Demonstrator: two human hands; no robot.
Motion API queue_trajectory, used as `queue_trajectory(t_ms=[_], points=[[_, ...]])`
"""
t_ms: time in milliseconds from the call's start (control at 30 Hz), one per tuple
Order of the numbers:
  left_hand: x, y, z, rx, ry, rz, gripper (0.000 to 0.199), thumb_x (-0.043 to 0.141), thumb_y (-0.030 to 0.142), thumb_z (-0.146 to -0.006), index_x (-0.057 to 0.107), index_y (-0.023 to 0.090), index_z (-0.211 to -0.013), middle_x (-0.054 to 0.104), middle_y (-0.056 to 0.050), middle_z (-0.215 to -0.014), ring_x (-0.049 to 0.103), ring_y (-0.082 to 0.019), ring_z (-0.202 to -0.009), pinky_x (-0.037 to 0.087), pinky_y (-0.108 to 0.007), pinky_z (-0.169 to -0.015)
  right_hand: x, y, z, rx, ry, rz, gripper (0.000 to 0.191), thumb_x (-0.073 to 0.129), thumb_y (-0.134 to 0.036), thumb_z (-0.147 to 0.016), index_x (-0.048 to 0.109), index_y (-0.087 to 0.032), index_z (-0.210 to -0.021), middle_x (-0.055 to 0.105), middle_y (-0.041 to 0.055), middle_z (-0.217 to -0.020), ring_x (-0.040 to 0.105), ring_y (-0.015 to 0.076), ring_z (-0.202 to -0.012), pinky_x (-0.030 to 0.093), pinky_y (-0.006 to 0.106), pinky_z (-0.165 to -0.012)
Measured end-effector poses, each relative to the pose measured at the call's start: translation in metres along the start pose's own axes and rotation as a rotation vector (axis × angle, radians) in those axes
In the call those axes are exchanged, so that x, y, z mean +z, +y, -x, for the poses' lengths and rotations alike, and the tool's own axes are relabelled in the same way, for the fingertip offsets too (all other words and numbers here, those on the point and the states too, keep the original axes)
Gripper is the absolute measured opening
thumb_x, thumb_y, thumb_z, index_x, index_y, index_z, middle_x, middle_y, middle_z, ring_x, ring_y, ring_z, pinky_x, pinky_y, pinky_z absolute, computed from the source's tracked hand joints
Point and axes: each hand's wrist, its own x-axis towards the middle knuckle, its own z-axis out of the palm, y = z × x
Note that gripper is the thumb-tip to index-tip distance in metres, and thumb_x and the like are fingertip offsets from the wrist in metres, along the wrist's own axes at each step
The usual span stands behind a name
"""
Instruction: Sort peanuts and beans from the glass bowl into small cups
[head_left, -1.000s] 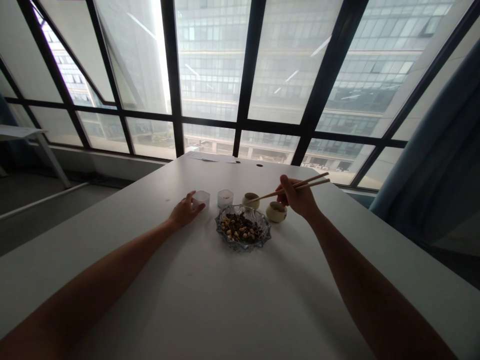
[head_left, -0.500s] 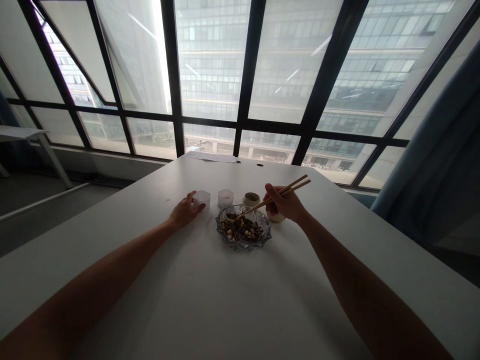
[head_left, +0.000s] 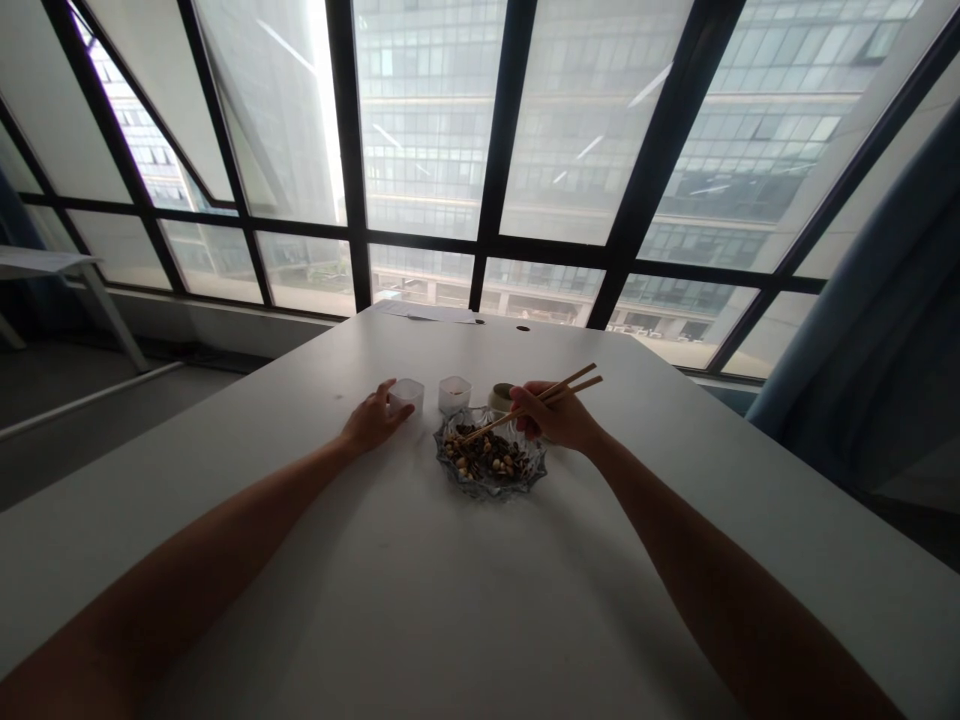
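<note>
My left hand (head_left: 373,418) rests on the table with thumb and fingers around a small translucent plastic cup (head_left: 407,397). A pair of wooden chopsticks (head_left: 576,381) is gripped in my right hand (head_left: 560,416), held above the right side of a scalloped clear glass bowl (head_left: 489,490). The tips reach down into the left part of a mix of nuts and dark seeds (head_left: 495,462); whether they pinch a piece is too small to tell. A second translucent cup (head_left: 454,396) stands behind the bowl, beside a beige round pot (head_left: 500,398) partly covered by my right hand.
The white table (head_left: 450,610) runs to a large window with black frames. Sheets of paper (head_left: 427,313) lie at its far edge, near two dark round holes. A blue curtain (head_left: 862,310) hangs at right; another white table (head_left: 45,262) stands at far left.
My right hand has moved left and slightly down with the chopsticks, whose tips shifted left within the nuts and seeds. It now hides the second beige pot. My left hand keeps its hold on the cup.
</note>
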Motion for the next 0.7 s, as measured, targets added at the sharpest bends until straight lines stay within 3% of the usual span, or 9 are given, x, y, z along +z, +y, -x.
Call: queue_trajectory(t_ms=[167, 367, 467, 567, 700], points=[[0.001, 0.0, 0.001, 0.101, 0.084, 0.083, 0.072, 0.064, 0.052, -0.085, 0.042, 0.017, -0.143, 0.067, -0.017, -0.12, 0.066, -0.031, -0.108, 0.055, -0.048, -0.091, -0.007, 0.0, -0.002, -0.024, 0.077, -0.047, 0.067, 0.065, -0.083, -0.069, 0.064, -0.017, -0.064, 0.062, 0.0028, -0.045, 0.054, 0.0113, -0.033, 0.039, 0.019, -0.031], [0.0, 0.005, 0.005, 0.24, 0.143, 0.166, 0.067, 0.067, 0.044, -0.081, 0.043, 0.019, -0.139, 0.059, -0.016, -0.137, 0.063, -0.029, -0.116, 0.054, -0.046, -0.098, -0.018, 0.008, -0.012, 0.1, 0.359, -0.236, 0.064, 0.069, -0.079, -0.069, 0.062, -0.016, -0.06, 0.061, 0.004, -0.044, 0.049, 0.0094, -0.029, 0.039, 0.02, -0.029], [-0.004, 0.005, 0.005, 0.119, 0.096, 0.124, 0.07, 0.066, 0.048, -0.081, 0.042, 0.018, -0.14, 0.066, -0.016, -0.125, 0.067, -0.03, -0.11, 0.055, -0.046, -0.093, -0.022, 0.011, -0.014, 0.148, 0.432, -0.272, 0.062, 0.071, -0.076, -0.071, 0.063, -0.015, -0.061, 0.061, 0.0042, -0.044, 0.05, 0.0099, -0.03, 0.04, 0.02, -0.03], [-0.011, 0.003, 0.004, -0.059, 0.011, 0.064, 0.073, 0.064, 0.056, -0.083, 0.043, 0.015, -0.14, 0.07, -0.016, -0.113, 0.071, -0.031, -0.099, 0.056, -0.045, -0.087, -0.026, 0.011, -0.012, 0.092, 0.432, -0.234, 0.062, 0.069, -0.076, -0.073, 0.062, -0.015, -0.062, 0.062, 0.0044, -0.045, 0.051, 0.0105, -0.031, 0.039, 0.02, -0.03], [-0.019, 0.01, -0.006, -0.097, -0.001, -0.034, 0.084, 0.067, 0.067, -0.077, 0.043, 0.017, -0.141, 0.065, -0.019, -0.13, 0.063, -0.036, -0.119, 0.05, -0.049, -0.099, -0.028, 0.008, -0.01, 0.004, 0.471, -0.125, 0.065, 0.063, -0.08, -0.074, 0.061, -0.016, -0.063, 0.062, 0.0043, -0.047, 0.053, 0.0104, -0.032, 0.04, 0.02, -0.031]])
